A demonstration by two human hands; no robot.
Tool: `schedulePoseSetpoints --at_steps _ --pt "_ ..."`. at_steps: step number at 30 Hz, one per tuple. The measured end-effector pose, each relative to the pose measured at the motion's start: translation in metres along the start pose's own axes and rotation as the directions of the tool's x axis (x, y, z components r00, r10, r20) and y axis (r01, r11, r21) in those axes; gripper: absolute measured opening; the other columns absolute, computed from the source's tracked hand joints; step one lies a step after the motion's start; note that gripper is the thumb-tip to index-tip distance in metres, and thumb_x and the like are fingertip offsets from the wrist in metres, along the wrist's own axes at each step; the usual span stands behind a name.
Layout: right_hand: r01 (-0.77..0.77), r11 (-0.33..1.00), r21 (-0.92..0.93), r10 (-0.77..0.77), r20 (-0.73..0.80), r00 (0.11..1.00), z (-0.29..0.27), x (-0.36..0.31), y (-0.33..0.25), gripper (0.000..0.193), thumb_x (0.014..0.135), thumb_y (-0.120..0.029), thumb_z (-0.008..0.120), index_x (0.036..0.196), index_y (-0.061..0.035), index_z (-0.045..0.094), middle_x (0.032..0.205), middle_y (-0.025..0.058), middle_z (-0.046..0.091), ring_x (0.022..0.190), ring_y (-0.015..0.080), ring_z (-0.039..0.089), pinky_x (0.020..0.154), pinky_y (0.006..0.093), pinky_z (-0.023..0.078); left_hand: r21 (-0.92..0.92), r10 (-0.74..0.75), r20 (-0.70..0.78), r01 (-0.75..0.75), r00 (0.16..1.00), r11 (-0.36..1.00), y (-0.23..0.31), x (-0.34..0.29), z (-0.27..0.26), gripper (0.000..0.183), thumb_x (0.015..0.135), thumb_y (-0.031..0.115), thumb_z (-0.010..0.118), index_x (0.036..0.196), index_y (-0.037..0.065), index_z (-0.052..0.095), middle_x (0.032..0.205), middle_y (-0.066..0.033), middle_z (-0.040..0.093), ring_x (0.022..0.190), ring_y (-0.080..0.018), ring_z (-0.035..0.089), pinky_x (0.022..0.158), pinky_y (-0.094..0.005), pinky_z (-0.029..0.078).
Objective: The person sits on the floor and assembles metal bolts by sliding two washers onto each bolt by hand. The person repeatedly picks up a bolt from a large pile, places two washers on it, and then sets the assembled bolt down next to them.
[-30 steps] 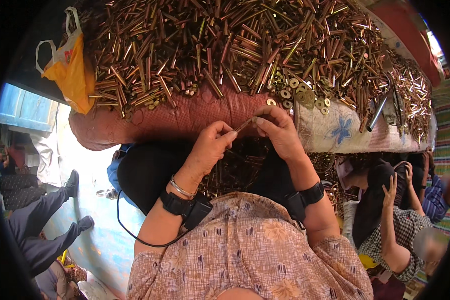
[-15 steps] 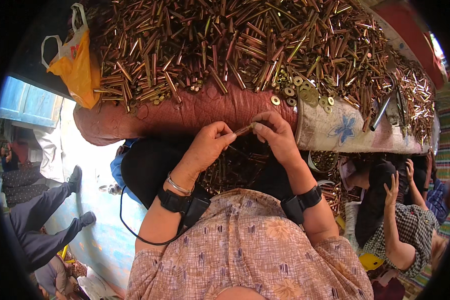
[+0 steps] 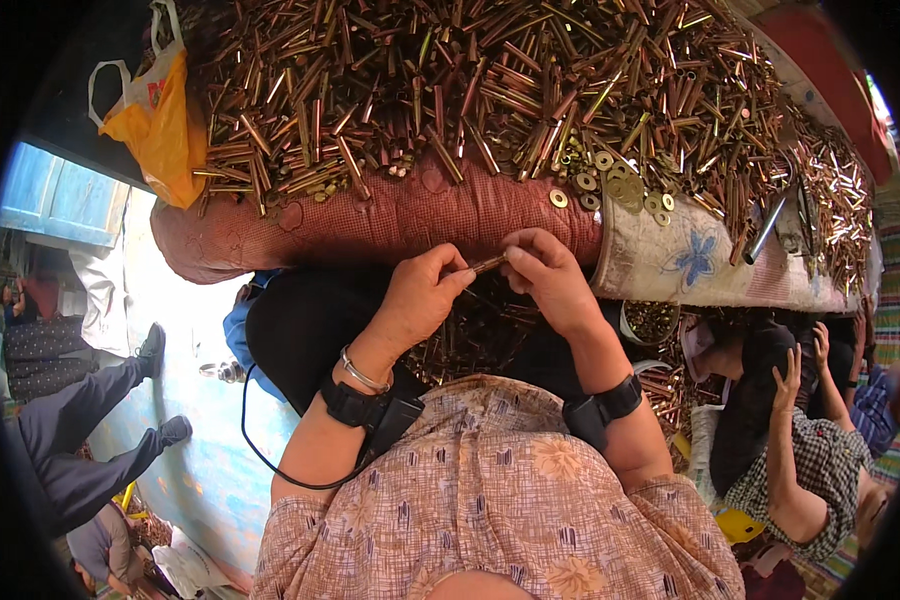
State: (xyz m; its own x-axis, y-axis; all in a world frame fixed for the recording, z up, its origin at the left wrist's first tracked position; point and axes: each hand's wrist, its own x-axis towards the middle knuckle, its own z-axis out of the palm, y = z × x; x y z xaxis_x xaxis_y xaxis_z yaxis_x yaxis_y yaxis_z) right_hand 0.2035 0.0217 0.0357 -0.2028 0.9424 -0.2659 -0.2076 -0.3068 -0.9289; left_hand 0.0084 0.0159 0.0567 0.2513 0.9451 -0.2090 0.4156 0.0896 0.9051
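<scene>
Between my two hands, just in front of the red padded edge (image 3: 370, 222), is a slim brass-coloured metal tube (image 3: 488, 265). My left hand (image 3: 417, 297) pinches its left end between thumb and forefinger. At the other end, the thumb and curled fingers of my right hand (image 3: 552, 285) close on it; those fingertips partly hide whatever is fitted there. Beyond the padded edge spreads a large heap of similar metal tubes (image 3: 370, 95). Flat round washers (image 3: 559, 199) and small nuts lie along the heap's near side.
A yellow plastic bag (image 3: 160, 135) stands at the left of the heap. White cloth with a blue flower (image 3: 635, 240) covers the edge at right, beside a steel pipe (image 3: 765, 232). A bowl of small parts (image 3: 652, 322) sits below. Other people sit at right and left.
My right fingers have curled further over the right end of the tube, where a small yellowish piece showed before. My left hand keeps its pinch. The view has shifted slightly.
</scene>
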Motion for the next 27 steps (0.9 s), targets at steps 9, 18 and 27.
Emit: schedulePoseSetpoints --at_steps 9,18,27 --pt "0.036 0.992 -0.121 -0.029 0.062 0.998 -0.0002 -0.0023 -0.0008 0.015 0.097 -0.018 0.053 0.098 -0.0032 0.053 0.073 0.0004 0.052 0.063 0.0066 0.047 0.056 0.0222 0.039 -0.004 -0.023 0.028 0.023 0.999 1.0 -0.0019 -0.0033 -0.0007 0.016 0.086 0.017 0.063 0.085 0.002 0.058 0.063 -0.0089 0.056 0.054 -0.0146 0.05 0.054 -0.031 0.041" --pt "0.109 0.961 -0.256 -0.115 -0.007 0.993 0.0051 -0.0038 0.0005 0.016 0.096 -0.019 0.053 0.093 -0.0034 0.054 0.067 -0.0008 0.05 0.059 0.0062 0.046 0.054 0.0227 0.038 -0.035 -0.011 0.032 0.012 0.999 0.999 -0.0063 -0.0052 0.002 0.016 0.086 0.017 0.063 0.086 0.002 0.058 0.062 -0.0077 0.055 0.055 -0.0132 0.05 0.055 -0.0299 0.041" --pt "0.084 0.965 -0.248 -0.061 0.098 0.993 0.0019 -0.0046 -0.003 0.014 0.093 -0.014 0.057 0.099 -0.0022 0.054 0.072 0.0007 0.053 0.062 0.0077 0.047 0.056 0.0242 0.04 -0.046 -0.08 0.07 0.084 0.994 0.995 -0.0044 -0.0074 -0.0013 0.017 0.086 0.018 0.063 0.086 0.002 0.058 0.06 -0.007 0.052 0.055 -0.0135 0.05 0.053 -0.0312 0.04"
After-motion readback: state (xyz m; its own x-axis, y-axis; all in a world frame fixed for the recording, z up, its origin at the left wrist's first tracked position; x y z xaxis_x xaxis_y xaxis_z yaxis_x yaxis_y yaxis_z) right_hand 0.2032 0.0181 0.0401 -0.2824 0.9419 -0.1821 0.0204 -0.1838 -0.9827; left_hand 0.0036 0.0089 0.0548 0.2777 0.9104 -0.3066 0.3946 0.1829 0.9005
